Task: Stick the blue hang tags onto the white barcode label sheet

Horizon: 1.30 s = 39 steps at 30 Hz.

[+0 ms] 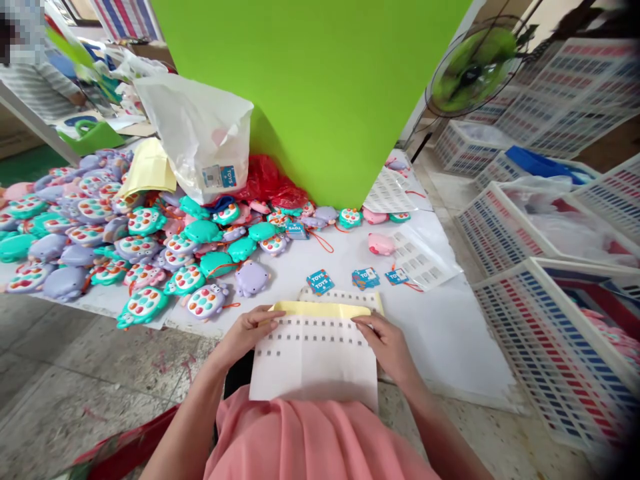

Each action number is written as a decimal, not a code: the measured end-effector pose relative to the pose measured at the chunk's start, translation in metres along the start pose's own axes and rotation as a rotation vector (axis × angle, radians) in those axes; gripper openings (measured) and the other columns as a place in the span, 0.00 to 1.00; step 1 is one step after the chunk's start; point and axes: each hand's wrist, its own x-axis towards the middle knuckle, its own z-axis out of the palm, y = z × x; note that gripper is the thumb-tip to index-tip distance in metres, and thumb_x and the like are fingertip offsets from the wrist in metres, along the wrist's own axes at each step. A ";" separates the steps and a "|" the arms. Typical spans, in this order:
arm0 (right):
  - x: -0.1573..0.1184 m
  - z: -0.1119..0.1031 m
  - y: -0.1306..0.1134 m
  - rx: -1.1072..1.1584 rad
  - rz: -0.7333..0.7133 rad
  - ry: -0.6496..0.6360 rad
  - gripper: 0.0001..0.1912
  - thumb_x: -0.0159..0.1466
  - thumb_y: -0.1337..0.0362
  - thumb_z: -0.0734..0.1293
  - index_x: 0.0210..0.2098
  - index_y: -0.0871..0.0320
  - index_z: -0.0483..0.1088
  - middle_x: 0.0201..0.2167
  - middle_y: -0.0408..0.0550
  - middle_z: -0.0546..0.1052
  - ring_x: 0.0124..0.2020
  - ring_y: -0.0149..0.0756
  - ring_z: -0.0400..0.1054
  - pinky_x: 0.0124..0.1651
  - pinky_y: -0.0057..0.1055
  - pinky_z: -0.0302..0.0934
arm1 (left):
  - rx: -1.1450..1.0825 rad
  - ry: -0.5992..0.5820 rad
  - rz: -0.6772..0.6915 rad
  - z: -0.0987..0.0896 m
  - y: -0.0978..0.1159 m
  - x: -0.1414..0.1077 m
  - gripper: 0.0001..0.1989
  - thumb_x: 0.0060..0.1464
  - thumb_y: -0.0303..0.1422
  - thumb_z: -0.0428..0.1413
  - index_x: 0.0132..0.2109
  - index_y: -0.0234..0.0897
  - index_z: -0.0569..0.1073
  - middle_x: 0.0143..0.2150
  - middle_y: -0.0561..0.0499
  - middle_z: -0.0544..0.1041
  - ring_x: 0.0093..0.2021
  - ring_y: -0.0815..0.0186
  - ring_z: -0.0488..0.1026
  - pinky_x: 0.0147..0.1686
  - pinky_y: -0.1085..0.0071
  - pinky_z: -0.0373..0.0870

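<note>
Label sheet point(313, 357) lies on the lap of a pink garment point(310, 433), with a yellow backing layer point(320, 309) showing along its far edge. Rows of small dark squares are printed across the sheet. Left hand point(249, 337) and right hand point(387, 347) lie spread on the sheet at its far left and far right corners, with the fingers extended toward the yellow layer; neither hand shows a pinch. Beyond the sheet, blue TOYS tags point(320, 282) lie on a white covering point(440, 333). A large pile of teal, lilac and pink toy phones point(145, 247) lies on that covering to the far left. White plastic crates point(550, 333) stand to the right. A green board point(310, 87) rises at the far side.
</note>
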 end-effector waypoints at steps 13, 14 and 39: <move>0.002 -0.002 -0.012 -0.017 0.048 -0.063 0.16 0.61 0.57 0.62 0.44 0.54 0.74 0.34 0.48 0.75 0.30 0.35 0.68 0.35 0.29 0.63 | 0.103 0.103 0.040 -0.007 -0.014 0.001 0.19 0.47 0.42 0.59 0.45 0.38 0.77 0.39 0.48 0.72 0.35 0.67 0.67 0.34 0.73 0.64; 0.003 -0.004 -0.012 -0.020 0.047 -0.075 0.16 0.61 0.57 0.62 0.45 0.54 0.74 0.35 0.48 0.75 0.31 0.35 0.68 0.35 0.29 0.63 | 0.119 0.128 0.058 -0.006 -0.016 0.002 0.19 0.47 0.42 0.60 0.45 0.38 0.77 0.36 0.50 0.71 0.32 0.69 0.66 0.31 0.74 0.63; 0.011 -0.017 -0.020 0.001 0.111 -0.138 0.20 0.58 0.57 0.65 0.48 0.55 0.72 0.39 0.48 0.75 0.31 0.34 0.66 0.34 0.29 0.61 | -0.072 0.309 -0.138 -0.008 -0.003 -0.006 0.23 0.33 0.41 0.66 0.39 0.33 0.77 0.22 0.55 0.72 0.23 0.71 0.66 0.24 0.76 0.63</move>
